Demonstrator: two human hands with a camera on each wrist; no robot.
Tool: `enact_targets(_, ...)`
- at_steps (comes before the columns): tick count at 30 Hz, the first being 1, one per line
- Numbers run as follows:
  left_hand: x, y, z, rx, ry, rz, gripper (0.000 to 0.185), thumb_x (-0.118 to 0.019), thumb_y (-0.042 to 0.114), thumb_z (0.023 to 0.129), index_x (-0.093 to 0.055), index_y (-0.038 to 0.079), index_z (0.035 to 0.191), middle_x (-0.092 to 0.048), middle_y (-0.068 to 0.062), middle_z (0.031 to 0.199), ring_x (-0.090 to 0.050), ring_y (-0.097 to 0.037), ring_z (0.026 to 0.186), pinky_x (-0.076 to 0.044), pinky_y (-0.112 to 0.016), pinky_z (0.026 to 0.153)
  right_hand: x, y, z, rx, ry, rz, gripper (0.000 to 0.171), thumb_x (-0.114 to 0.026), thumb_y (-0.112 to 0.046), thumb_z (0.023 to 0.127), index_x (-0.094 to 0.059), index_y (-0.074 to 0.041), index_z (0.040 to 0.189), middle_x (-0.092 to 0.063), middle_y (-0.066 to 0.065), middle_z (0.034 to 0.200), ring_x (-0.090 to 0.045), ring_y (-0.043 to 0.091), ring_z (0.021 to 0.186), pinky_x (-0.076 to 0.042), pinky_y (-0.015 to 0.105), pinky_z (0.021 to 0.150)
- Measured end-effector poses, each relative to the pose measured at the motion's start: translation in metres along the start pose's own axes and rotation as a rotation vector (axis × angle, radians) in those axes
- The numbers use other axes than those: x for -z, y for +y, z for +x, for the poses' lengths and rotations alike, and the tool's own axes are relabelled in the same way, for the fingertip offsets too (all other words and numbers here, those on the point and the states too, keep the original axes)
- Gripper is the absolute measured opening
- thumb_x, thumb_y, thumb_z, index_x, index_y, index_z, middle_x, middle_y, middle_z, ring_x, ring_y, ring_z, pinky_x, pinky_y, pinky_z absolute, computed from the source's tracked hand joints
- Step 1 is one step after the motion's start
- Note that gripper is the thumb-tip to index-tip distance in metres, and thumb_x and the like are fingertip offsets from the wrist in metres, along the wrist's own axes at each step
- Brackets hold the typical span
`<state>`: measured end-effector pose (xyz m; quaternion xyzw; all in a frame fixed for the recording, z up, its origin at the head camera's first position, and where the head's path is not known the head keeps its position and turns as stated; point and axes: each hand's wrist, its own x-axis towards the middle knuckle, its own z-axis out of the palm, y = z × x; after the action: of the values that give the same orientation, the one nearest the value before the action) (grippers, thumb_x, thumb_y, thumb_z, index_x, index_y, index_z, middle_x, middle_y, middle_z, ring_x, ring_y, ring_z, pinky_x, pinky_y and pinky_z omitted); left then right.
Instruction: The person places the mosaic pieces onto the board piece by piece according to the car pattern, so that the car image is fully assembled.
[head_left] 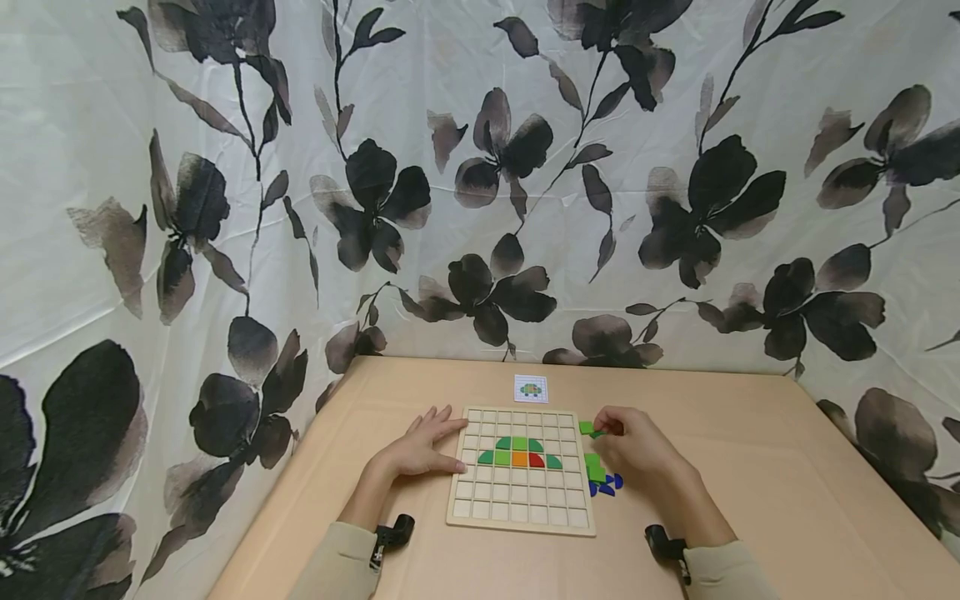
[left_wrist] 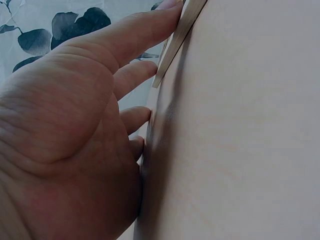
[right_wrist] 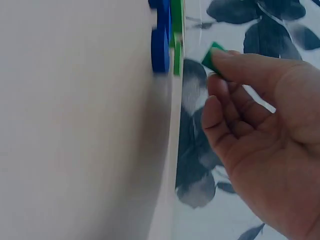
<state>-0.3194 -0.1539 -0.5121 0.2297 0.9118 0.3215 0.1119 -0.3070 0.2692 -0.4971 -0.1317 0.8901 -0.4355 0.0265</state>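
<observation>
A square wooden grid board [head_left: 498, 510] lies on the table, its middle rows holding several green pieces, one orange square [head_left: 520, 458] and one red piece [head_left: 536, 460]. Against the board's left edge rests my left hand [head_left: 420, 446], thumb and fingers extended; the left wrist view shows the thumb at the board's wooden rim [left_wrist: 185, 25]. My right hand [head_left: 641, 442], beyond the board's right edge, pinches a small green piece [right_wrist: 212, 59] between thumb and finger, raised off the table. Its other fingers are bent.
Loose green pieces [head_left: 595, 468] and blue curved pieces [head_left: 606, 488] lie along the board's right side. A small printed card [head_left: 531, 388] with a coloured grid picture sits behind the board. A floral curtain [head_left: 480, 167] hangs behind the table [head_left: 420, 567].
</observation>
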Motion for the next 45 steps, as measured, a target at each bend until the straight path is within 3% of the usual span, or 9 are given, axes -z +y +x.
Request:
enact_targets(4,0.000,-0.001,0.001,-0.003,-0.001,0.010,0.084,-0.083,0.047,0.085,-0.049,0.020,0.157,-0.017,-0.023,0.172,-0.003,-0.048,0.160,0.002,-0.063,0.130,-0.013,-0.014,0.002,0.005,-0.034,0.103,0.009,-0.069,-0.005,0.097,-0.068,-0.011,0.103,-0.062,0.010,0.097,-0.057,0.026,0.089,-0.052,0.027,0.065)
enact_targets(6,0.000,-0.001,0.001,-0.002,-0.004,0.009,0.084,-0.083,0.047,0.085,-0.049,0.020,0.157,-0.017,-0.023,0.172,-0.003,-0.047,0.161,0.002,-0.062,0.130,-0.020,-0.019,0.005,0.061,-0.064,0.116,0.007,-0.068,-0.006,0.099,-0.068,-0.009,0.105,-0.063,0.009,0.100,-0.059,0.025,0.089,-0.054,0.024,0.067)
enact_targets(11,-0.001,-0.002,0.002,0.003,-0.003,0.014,0.084,-0.083,0.048,0.085,-0.049,0.021,0.157,-0.017,-0.022,0.173,-0.003,-0.047,0.161,0.002,-0.062,0.130,-0.041,-0.031,0.012,0.217,-0.131,0.105,0.007,-0.070,-0.006,0.098,-0.069,-0.006,0.105,-0.067,0.008,0.104,-0.062,0.021,0.087,-0.056,0.020,0.075)
enact_targets(18,0.000,-0.002,0.001,-0.004,-0.006,0.013,0.084,-0.083,0.048,0.085,-0.049,0.021,0.156,-0.017,-0.022,0.173,-0.003,-0.047,0.161,0.002,-0.063,0.130,-0.069,-0.053,0.017,0.303,-0.167,0.005,0.013,-0.072,-0.006,0.097,-0.074,-0.009,0.109,-0.071,0.002,0.107,-0.062,0.013,0.088,-0.056,0.024,0.077)
enact_targets(23,0.002,-0.003,0.000,-0.008,-0.009,0.008,0.084,-0.083,0.048,0.085,-0.049,0.021,0.156,-0.017,-0.023,0.172,-0.003,-0.048,0.161,0.002,-0.063,0.130,-0.087,-0.067,0.021,0.319,-0.214,-0.028,0.016,-0.076,-0.008,0.094,-0.074,-0.010,0.110,-0.073,-0.003,0.104,-0.064,0.007,0.086,-0.055,0.024,0.077)
enact_targets(29,0.002,-0.004,-0.002,-0.015,-0.014,-0.001,0.083,-0.083,0.047,0.085,-0.049,0.022,0.156,-0.017,-0.023,0.173,-0.003,-0.047,0.161,0.003,-0.063,0.130,-0.106,-0.083,0.026,0.353,-0.264,-0.040,0.012,-0.081,-0.009,0.090,-0.075,-0.013,0.101,-0.072,-0.006,0.089,-0.062,0.004,0.077,-0.055,0.022,0.070)
enact_targets(36,0.003,-0.003,-0.002,-0.026,-0.019,0.009,0.083,-0.082,0.049,0.086,-0.049,0.021,0.156,-0.016,-0.024,0.172,-0.003,-0.048,0.160,0.002,-0.064,0.129,-0.119,-0.090,0.031,0.395,-0.303,-0.059,0.014,-0.076,-0.008,0.095,-0.081,-0.012,0.108,-0.078,-0.003,0.100,-0.060,0.000,0.080,-0.054,0.019,0.072)
enact_targets(45,0.003,-0.004,-0.002,-0.018,-0.019,0.020,0.084,-0.081,0.052,0.085,-0.048,0.022,0.157,-0.016,-0.022,0.173,-0.003,-0.047,0.161,0.002,-0.063,0.130,-0.126,-0.098,0.031,0.418,-0.308,-0.128,0.014,-0.075,-0.010,0.095,-0.082,-0.012,0.107,-0.077,-0.005,0.101,-0.063,0.000,0.087,-0.054,0.020,0.077)
